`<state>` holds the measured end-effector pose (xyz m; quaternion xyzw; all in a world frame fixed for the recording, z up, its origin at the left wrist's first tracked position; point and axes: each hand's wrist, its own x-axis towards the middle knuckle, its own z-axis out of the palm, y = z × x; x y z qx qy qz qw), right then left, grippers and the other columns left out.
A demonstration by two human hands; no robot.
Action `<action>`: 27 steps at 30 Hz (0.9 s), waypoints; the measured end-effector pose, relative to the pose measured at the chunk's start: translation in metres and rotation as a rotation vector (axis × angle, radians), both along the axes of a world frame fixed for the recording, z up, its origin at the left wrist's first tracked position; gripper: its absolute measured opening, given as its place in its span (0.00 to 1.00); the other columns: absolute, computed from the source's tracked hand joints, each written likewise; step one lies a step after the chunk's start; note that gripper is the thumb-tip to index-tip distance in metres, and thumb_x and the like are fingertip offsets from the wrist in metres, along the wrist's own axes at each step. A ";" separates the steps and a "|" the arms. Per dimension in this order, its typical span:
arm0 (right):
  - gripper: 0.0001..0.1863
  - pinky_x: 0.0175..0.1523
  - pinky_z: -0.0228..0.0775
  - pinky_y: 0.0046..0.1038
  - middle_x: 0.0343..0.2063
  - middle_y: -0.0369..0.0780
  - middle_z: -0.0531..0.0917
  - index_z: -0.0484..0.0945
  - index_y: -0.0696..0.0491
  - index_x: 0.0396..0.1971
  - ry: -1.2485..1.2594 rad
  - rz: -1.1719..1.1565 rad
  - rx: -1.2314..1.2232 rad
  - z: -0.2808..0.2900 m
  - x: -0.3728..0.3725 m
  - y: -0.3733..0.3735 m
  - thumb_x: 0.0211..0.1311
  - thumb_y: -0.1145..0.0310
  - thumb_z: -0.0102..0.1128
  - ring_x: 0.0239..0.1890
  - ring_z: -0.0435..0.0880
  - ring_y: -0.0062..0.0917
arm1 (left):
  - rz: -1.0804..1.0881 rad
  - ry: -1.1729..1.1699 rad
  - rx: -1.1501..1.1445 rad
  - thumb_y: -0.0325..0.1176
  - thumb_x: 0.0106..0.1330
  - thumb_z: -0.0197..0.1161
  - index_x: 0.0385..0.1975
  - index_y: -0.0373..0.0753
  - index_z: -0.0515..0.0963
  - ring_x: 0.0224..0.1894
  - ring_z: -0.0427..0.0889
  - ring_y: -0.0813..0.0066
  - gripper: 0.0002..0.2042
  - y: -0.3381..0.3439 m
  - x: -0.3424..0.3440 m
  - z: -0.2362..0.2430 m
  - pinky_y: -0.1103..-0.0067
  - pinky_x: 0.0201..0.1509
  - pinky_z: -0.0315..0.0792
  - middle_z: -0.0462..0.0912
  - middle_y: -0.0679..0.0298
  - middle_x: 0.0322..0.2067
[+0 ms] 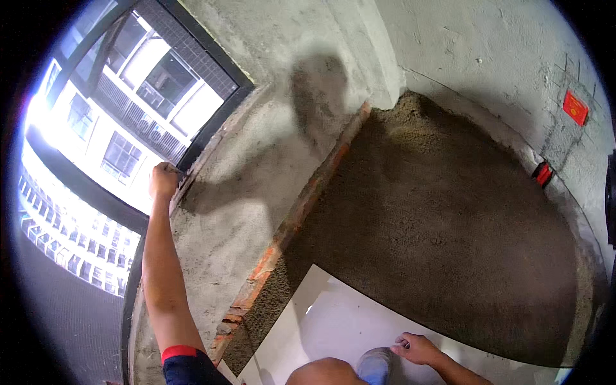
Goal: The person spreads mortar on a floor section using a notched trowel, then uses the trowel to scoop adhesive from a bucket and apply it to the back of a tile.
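Head view: my right hand (pixel 417 350) is loosely curled over the glossy white floor tile (pixel 340 314); whether its fingertips meet, I can't tell. The tile lies by the dark mortar bed (pixel 436 237). Past the brick edging (pixel 264 264), my left hand (pixel 164 181) bunches at the window frame (pixel 208 131), its grip unclear.

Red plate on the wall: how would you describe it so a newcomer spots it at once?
Start with the bare grey wall at upper right, beyond the dark mortar bed. The roughly square red plate is on it, near the picture's right rim. Brighter and higher up, it stands apart from the red-and-black piece by the mortar's edge.
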<state>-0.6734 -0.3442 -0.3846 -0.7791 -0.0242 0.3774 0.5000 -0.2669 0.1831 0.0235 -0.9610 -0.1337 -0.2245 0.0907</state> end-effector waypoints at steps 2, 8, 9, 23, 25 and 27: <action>0.30 0.48 0.76 0.39 0.39 0.47 0.85 0.77 0.57 0.45 -0.040 -0.054 0.026 0.001 0.001 -0.002 0.61 0.42 0.60 0.43 0.85 0.41 | -0.038 -0.080 0.148 0.52 0.63 0.55 0.48 0.45 0.81 0.45 0.83 0.50 0.22 0.047 0.036 0.005 0.61 0.49 0.76 0.85 0.50 0.42; 0.25 0.45 0.73 0.42 0.38 0.48 0.82 0.76 0.56 0.42 -0.006 0.010 -0.047 0.007 -0.008 -0.007 0.65 0.46 0.56 0.40 0.81 0.41 | -0.908 -0.287 0.741 0.40 0.69 0.56 0.51 0.28 0.77 0.45 0.81 0.46 0.21 -0.109 -0.028 -0.076 0.54 0.45 0.76 0.82 0.43 0.43; 0.25 0.46 0.74 0.43 0.38 0.49 0.82 0.75 0.57 0.42 -0.009 0.070 -0.067 0.013 0.008 -0.003 0.64 0.47 0.57 0.42 0.82 0.43 | -0.809 -0.113 0.301 0.44 0.69 0.58 0.54 0.32 0.76 0.49 0.81 0.50 0.22 -0.177 -0.074 -0.092 0.58 0.52 0.75 0.82 0.47 0.46; 0.16 0.48 0.75 0.45 0.41 0.46 0.80 0.74 0.53 0.45 0.167 0.035 -0.528 0.359 -0.063 -0.190 0.62 0.60 0.60 0.39 0.83 0.44 | -1.260 0.666 -0.448 0.40 0.67 0.58 0.62 0.28 0.63 0.59 0.67 0.35 0.29 -0.277 -0.328 -0.415 0.49 0.64 0.63 0.67 0.38 0.58; 0.16 0.51 0.74 0.43 0.42 0.44 0.82 0.78 0.51 0.43 -0.048 -0.185 -0.685 0.369 -0.103 -0.185 0.56 0.63 0.66 0.39 0.84 0.41 | -1.274 0.664 -0.403 0.39 0.67 0.57 0.63 0.28 0.63 0.59 0.68 0.34 0.28 -0.270 -0.321 -0.417 0.48 0.63 0.63 0.66 0.38 0.59; 0.16 0.53 0.73 0.42 0.41 0.41 0.83 0.81 0.50 0.41 -0.264 -0.425 -0.863 0.376 -0.129 -0.177 0.50 0.65 0.70 0.39 0.85 0.37 | -1.330 0.617 -0.387 0.38 0.67 0.56 0.63 0.29 0.63 0.59 0.68 0.34 0.28 -0.271 -0.321 -0.423 0.46 0.62 0.63 0.67 0.38 0.59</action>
